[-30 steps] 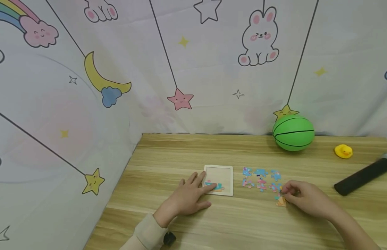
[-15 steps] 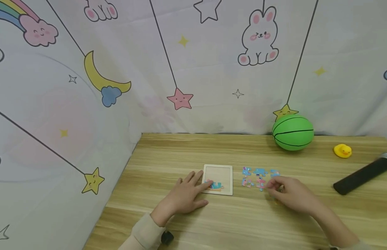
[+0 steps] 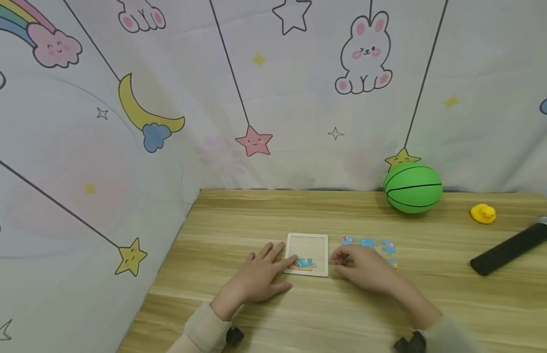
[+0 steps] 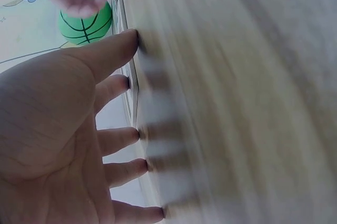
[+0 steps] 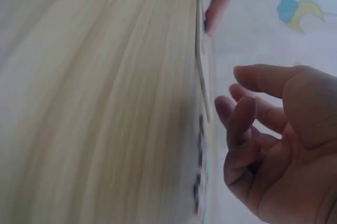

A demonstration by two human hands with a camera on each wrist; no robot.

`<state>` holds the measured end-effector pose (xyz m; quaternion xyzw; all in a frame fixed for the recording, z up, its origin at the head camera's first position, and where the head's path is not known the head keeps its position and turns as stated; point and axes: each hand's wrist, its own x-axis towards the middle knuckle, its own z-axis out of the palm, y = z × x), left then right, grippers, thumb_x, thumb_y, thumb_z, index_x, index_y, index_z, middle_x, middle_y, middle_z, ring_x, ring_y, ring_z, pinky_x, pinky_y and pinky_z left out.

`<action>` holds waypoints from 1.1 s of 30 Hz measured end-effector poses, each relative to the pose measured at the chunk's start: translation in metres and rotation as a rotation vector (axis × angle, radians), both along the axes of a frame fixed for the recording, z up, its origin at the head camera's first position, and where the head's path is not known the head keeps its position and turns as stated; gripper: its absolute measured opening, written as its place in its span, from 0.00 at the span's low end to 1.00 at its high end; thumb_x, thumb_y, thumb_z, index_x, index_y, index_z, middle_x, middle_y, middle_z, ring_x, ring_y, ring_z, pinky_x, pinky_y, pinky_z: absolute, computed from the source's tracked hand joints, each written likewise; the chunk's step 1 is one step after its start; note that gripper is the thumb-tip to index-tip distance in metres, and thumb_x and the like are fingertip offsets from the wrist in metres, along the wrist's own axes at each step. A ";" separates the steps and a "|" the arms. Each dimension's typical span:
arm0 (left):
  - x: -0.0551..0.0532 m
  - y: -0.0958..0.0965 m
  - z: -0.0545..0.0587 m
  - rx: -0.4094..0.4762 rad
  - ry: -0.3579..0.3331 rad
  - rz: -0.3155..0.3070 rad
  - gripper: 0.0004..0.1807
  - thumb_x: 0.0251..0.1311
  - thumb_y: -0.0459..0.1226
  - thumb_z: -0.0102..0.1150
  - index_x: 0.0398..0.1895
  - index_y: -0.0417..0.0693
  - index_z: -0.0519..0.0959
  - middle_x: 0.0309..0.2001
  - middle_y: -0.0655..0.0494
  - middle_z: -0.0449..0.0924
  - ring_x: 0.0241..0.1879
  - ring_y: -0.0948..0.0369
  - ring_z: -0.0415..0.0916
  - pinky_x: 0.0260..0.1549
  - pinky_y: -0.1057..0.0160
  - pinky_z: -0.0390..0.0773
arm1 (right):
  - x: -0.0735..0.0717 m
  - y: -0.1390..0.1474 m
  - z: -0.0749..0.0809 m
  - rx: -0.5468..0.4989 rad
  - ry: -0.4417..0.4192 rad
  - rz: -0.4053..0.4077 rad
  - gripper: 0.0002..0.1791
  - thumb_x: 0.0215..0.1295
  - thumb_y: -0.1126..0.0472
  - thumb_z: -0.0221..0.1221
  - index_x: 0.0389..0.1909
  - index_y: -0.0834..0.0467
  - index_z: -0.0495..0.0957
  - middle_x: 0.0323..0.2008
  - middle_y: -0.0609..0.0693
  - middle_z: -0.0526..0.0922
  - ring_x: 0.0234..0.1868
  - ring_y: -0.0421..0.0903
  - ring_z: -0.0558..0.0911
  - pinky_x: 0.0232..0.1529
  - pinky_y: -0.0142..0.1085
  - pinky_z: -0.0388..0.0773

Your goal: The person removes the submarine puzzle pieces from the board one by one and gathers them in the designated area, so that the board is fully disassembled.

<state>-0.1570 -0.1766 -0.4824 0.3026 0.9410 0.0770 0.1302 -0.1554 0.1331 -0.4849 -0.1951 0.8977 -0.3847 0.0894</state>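
A square puzzle tray [image 3: 326, 255] with a pale frame lies in front of me, a few joined jigsaw pieces [image 3: 305, 264] in its lower left corner. The index finger of my left hand [image 3: 257, 277] rests on their left end; its other fingers are spread, fingertips at the tray's edge and on the tabletop. My right hand [image 3: 366, 269] hovers just right of the tray, over loose jigsaw pieces [image 3: 367, 242] that it partly hides. In the right wrist view, the thumb and bent fingers of that hand [image 5: 279, 140] stand apart, with nothing visible between them.
A green ball [image 3: 413, 188] stands at the back of the wooden table [image 3: 238, 211], a yellow rubber duck [image 3: 482, 214] to its right. At the right edge lies a black cylindrical handle [image 3: 507, 250] with a silvery end. A patterned cloth [image 3: 299, 98] hangs behind.
My right hand has moved left, from beside the lower right loose pieces to the tray's right side. The left index finger has slid slightly left along the joined pieces.
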 end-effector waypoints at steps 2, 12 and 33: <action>0.000 0.000 0.000 -0.001 0.002 -0.001 0.36 0.73 0.60 0.54 0.82 0.68 0.62 0.83 0.47 0.50 0.79 0.39 0.49 0.63 0.25 0.62 | -0.004 -0.013 -0.002 0.009 -0.008 0.011 0.07 0.68 0.58 0.68 0.45 0.53 0.85 0.36 0.37 0.82 0.38 0.37 0.79 0.44 0.40 0.78; 0.002 -0.002 -0.001 0.005 0.020 -0.015 0.36 0.73 0.60 0.55 0.81 0.66 0.63 0.82 0.46 0.51 0.78 0.38 0.51 0.61 0.25 0.64 | -0.011 -0.060 -0.004 0.126 0.009 0.028 0.16 0.61 0.54 0.73 0.47 0.55 0.87 0.41 0.44 0.82 0.41 0.42 0.79 0.46 0.47 0.80; 0.000 -0.002 -0.001 0.008 0.016 -0.011 0.36 0.73 0.60 0.55 0.81 0.67 0.63 0.82 0.47 0.51 0.78 0.40 0.51 0.61 0.26 0.64 | -0.011 -0.079 -0.005 0.189 0.038 -0.008 0.13 0.60 0.53 0.75 0.43 0.52 0.86 0.37 0.43 0.78 0.35 0.41 0.75 0.37 0.42 0.78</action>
